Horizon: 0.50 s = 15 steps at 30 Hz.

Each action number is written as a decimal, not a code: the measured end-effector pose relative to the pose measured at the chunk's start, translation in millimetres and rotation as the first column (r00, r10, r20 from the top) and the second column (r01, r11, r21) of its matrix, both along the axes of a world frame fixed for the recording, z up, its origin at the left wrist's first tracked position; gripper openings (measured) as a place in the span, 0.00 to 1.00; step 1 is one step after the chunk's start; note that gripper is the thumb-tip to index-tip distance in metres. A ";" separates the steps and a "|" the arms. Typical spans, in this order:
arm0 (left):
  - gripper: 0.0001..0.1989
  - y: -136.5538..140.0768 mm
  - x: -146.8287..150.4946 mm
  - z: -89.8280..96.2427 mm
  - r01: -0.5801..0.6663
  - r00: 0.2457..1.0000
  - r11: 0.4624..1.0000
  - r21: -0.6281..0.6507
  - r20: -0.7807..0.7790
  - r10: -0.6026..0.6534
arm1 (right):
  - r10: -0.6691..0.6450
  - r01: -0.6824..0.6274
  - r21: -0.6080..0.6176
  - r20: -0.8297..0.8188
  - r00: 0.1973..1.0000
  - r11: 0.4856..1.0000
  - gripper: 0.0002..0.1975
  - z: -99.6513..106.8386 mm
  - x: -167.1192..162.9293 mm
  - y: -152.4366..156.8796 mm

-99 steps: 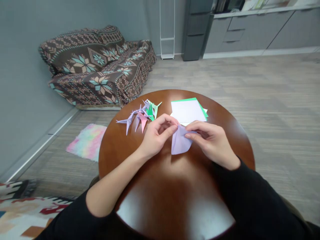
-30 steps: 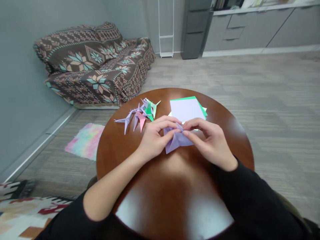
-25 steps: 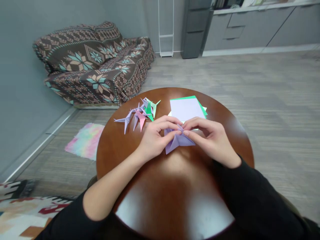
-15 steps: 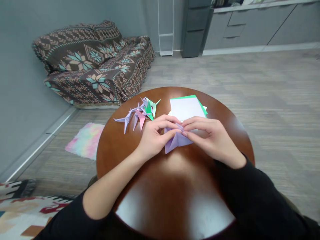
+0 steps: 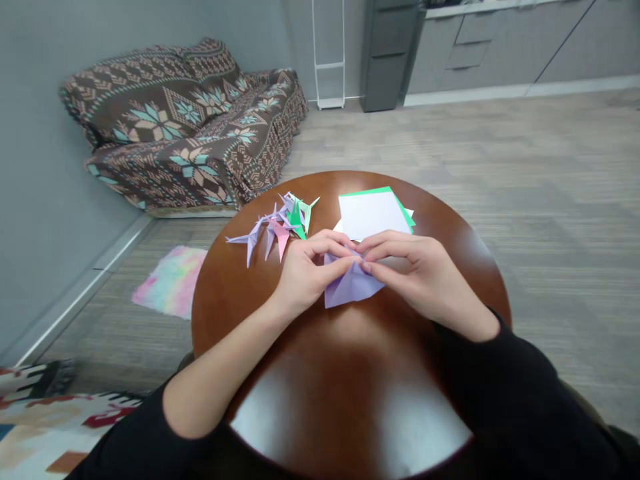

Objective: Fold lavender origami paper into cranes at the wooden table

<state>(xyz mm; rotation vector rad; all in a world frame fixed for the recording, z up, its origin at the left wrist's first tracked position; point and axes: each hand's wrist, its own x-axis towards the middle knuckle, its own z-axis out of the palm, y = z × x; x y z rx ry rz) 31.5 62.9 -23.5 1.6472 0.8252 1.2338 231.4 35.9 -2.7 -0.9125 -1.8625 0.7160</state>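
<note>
A creased sheet of purple origami paper [image 5: 350, 287] is pinched between both my hands above the far half of the round table. My left hand [image 5: 313, 270] grips its upper left part, thumb in front and fingers behind. Close beside it, my right hand [image 5: 413, 267] pinches the upper right part with thumb and fingertips. The paper's lower edge fans out toward me, with a pointed corner at the lower left. My fingers hide its top folds.
Several folded paper cranes [image 5: 283, 227] in purple, pink and green lie left of my hands. A stack of square paper [image 5: 375, 212], white over green, lies just beyond them. The brown round table [image 5: 345, 360] carries everything; a patterned sofa [image 5: 190, 133] stands behind at left.
The purple paper's lower part has spread a little wider and flatter, its left corner shifting slightly left. Both hands keep their pinch, fingertips slightly further apart. The view has tilted a little.
</note>
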 end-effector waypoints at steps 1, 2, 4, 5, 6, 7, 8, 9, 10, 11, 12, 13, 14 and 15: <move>0.01 -0.2 0.2 0.0 -0.004 1.000 1.000 -0.004 0.000 0.004 | 0.005 -0.005 -0.006 -0.001 1.000 1.000 0.06 -0.2 -0.1 0.1; 0.02 -0.3 0.5 0.2 -0.007 1.000 1.000 -0.008 0.002 0.007 | 0.007 -0.007 -0.014 -0.004 1.000 1.000 0.06 -0.3 -0.2 0.1; 0.02 -0.6 1.2 0.6 -0.008 1.000 1.000 -0.010 0.011 0.008 | 0.007 -0.007 -0.029 -0.008 1.000 1.000 0.06 -0.5 -0.5 0.0; 0.02 -0.6 1.5 0.8 -0.007 1.000 1.000 -0.008 0.017 0.007 | 0.007 -0.007 -0.036 -0.011 1.000 0.999 0.06 -0.7 -0.7 -0.1; 0.01 -0.5 1.8 0.8 -0.004 1.000 1.000 -0.006 0.026 0.004 | 0.008 -0.008 -0.041 -0.014 1.000 0.999 0.06 -1.1 -0.9 -0.3; 0.01 -0.4 2.0 0.7 0.001 0.999 1.000 -0.005 0.034 -0.001 | 0.012 -0.012 -0.045 -0.017 1.000 0.999 0.06 -1.5 -1.2 -0.5; 0.01 -0.2 2.0 0.4 0.004 0.999 1.000 -0.005 0.042 -0.004 | 0.016 -0.017 -0.050 -0.019 1.000 0.999 0.06 -2.1 -1.5 -0.7; 0.01 0.1 1.9 0.1 0.007 0.999 1.000 -0.010 0.048 -0.006 | 0.021 -0.022 -0.055 -0.021 1.000 0.998 0.06 -2.6 -1.7 -0.8; 0.01 0.3 1.7 -0.2 0.008 0.999 1.000 -0.020 0.051 -0.007 | 0.027 -0.028 -0.058 -0.020 0.999 0.998 0.07 -3.2 -1.8 -0.9; 0.01 0.5 1.5 -0.5 0.007 0.999 0.999 -0.032 0.051 -0.005 | 0.031 -0.032 -0.059 -0.017 0.999 0.998 0.07 -3.6 -1.8 -0.9; 0.02 0.6 1.2 -0.6 0.003 0.999 0.999 -0.046 0.049 -0.001 | 0.033 -0.034 -0.057 -0.011 0.999 0.998 0.07 -3.9 -1.8 -0.8; 0.03 0.6 1.1 -0.6 -0.002 0.999 0.998 -0.059 0.047 0.004 | 0.033 -0.033 -0.052 -0.003 0.999 0.998 0.07 -3.9 -1.6 -0.7; 0.03 0.5 1.1 -0.5 -0.005 0.999 0.998 -0.070 0.046 0.008 | 0.030 -0.030 -0.045 0.006 1.000 0.999 0.07 -3.8 -1.3 -0.5; 0.03 0.4 1.1 -0.4 -0.006 0.999 0.997 -0.078 0.049 0.009 | 0.027 -0.027 -0.037 0.012 1.000 0.999 0.07 -3.6 -0.9 -0.4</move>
